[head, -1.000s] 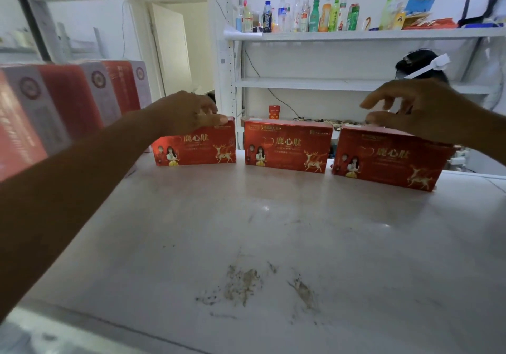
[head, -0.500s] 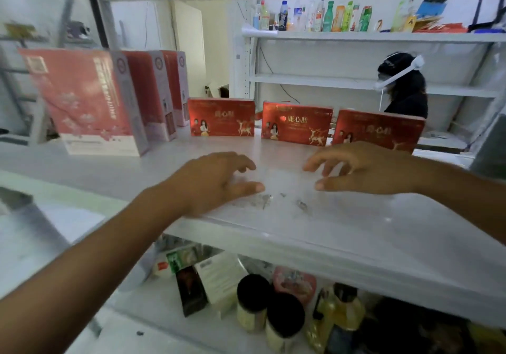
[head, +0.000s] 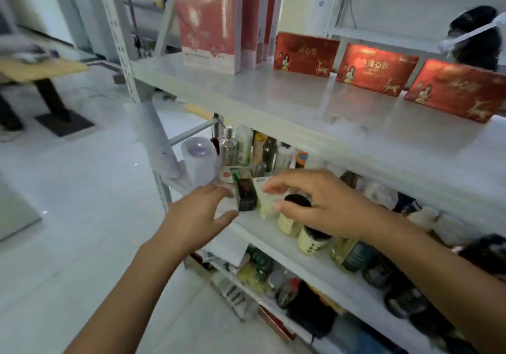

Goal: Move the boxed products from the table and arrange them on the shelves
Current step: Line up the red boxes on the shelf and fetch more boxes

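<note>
Three red boxes stand upright in a row along the back edge of the upper shelf (head: pixel 287 102): the left red box (head: pixel 305 54), the middle red box (head: pixel 376 69) and the right red box (head: pixel 457 91), each a little apart from the next, printed fronts facing out. At that shelf's back left corner, tall pink boxes (head: pixel 208 19) stand packed side by side. Both hands hang in front of the lower shelf (head: pixel 273 240), below the upper shelf's front edge. The left hand (head: pixel 195 216) is relaxed, fingers loosely extended and thumb out, holding nothing. The right hand (head: pixel 325 206) has its fingers spread and gently curved above black-lidded jars (head: pixel 297 200). Its fingertips lie over a pale green carton (head: pixel 264 207) beside a small dark box (head: pixel 246 195); through the blur it seems to hover rather than grip. A wooden table (head: pixel 41 69) stands at the far left.
</note>
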